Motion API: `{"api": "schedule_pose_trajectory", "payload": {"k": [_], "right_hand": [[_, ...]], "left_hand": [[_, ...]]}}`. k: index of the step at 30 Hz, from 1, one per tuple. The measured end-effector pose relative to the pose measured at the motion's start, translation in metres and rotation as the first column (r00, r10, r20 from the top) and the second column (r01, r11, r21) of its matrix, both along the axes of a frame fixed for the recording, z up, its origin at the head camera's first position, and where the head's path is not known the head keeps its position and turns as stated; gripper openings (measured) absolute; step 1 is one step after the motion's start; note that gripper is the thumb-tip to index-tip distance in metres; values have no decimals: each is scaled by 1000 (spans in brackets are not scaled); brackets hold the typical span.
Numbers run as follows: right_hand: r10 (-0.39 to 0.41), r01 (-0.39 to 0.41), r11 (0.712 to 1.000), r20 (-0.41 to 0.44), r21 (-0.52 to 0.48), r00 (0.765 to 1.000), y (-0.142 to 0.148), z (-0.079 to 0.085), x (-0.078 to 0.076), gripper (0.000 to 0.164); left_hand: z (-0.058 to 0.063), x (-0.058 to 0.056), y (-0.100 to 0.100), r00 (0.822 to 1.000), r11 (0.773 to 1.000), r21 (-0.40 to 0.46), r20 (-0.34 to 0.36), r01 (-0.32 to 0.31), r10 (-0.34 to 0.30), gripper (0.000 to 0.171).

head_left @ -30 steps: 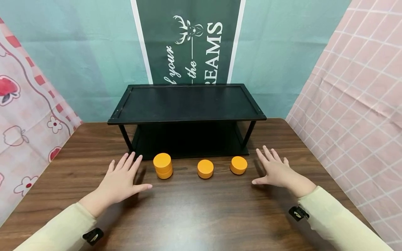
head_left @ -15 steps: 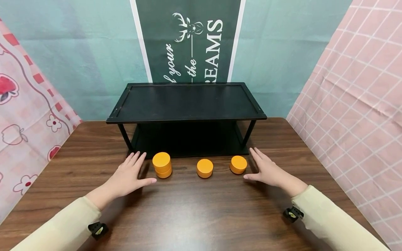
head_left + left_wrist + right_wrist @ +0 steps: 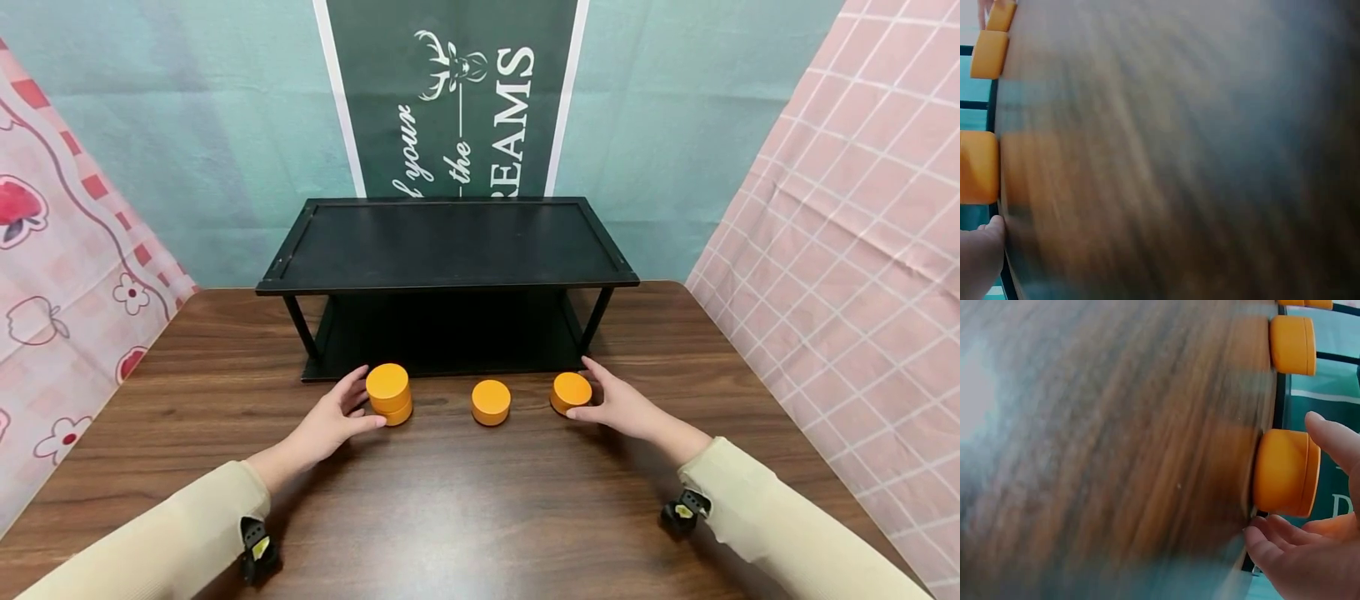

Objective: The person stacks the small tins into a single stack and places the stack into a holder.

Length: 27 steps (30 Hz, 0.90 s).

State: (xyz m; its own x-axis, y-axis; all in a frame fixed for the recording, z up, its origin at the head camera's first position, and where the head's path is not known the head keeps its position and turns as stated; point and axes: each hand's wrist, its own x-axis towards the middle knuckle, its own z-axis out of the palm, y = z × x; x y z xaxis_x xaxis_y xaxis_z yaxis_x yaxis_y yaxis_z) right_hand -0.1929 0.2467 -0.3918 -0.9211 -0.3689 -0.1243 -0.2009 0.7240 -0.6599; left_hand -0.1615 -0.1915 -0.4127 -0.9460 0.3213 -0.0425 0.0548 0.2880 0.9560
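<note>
Curving with thumb and fingers parted, the left hand borders the orange stack and the right hand straddles the right disc; contact is unclear. Between stands the middle disc; behind, the black rack.

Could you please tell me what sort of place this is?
Probably a staged tabletop set: a wood-grain table, a black rack, and a printed teal cloth hung behind them.

A black shelf stands far on the brown wooden table. Behind it hangs a printed blue-green cloth. At left is a flowered pink cloth, at right a checked pink cloth.
</note>
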Motion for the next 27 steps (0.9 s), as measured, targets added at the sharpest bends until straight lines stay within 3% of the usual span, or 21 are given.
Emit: {"api": "schedule_pose_trajectory", "payload": {"k": [13,20,27], "right_hand": [[-18,18,1000,-101,4,995,-9,-9,-1,65],[-61,59,998,-140,-20,988,-8,-4,3,64],[-101,95,995,-194,-39,976,-5,3,6,68]], "left_hand": [[-11,-8,1,998,1000,-9,-66,11,-11,66],[-12,-8,2,999,999,-37,-35,20,-22,55],[-12,-7,1,1000,1000,-17,-18,15,-15,56]]}}
